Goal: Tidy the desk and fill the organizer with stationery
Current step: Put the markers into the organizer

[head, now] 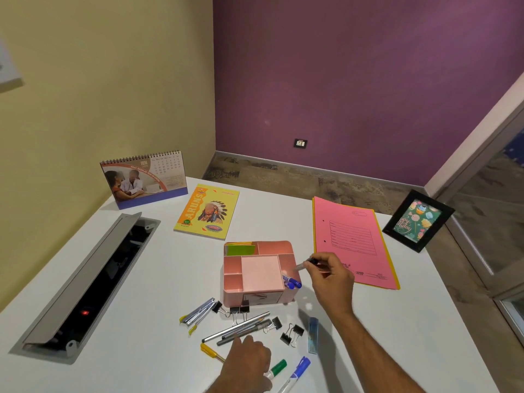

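Now, step in hand: a pen is being carried to the pink organizer (259,275) in the middle of the white desk (158,279); this is my reading, as its tip has not yet gone in.
Right hand: the right hand (331,282) pinches a pen (306,263) between thumb and fingers, just beside the organizer's right wall.
Pen axis: it lies tilted, the clear end pointing left and down toward the right-hand slot, the dark end toward the pink folder (354,239).
Key relation: the slot with the blue markers (292,283) lies just left of and below the pen tip; the right hand is far nearer to it than the left.
Left hand: the left hand (246,361) rests on the desk near the front edge, fingers curled over the pile; whether it grips anything I cannot tell.
Loose items: grey pens (238,329), binder clips (292,333), a stapler (198,312), a green marker (276,368) and a blue marker (297,370) lie in front of the organizer.
Progress: early, judging by how much lies outside.
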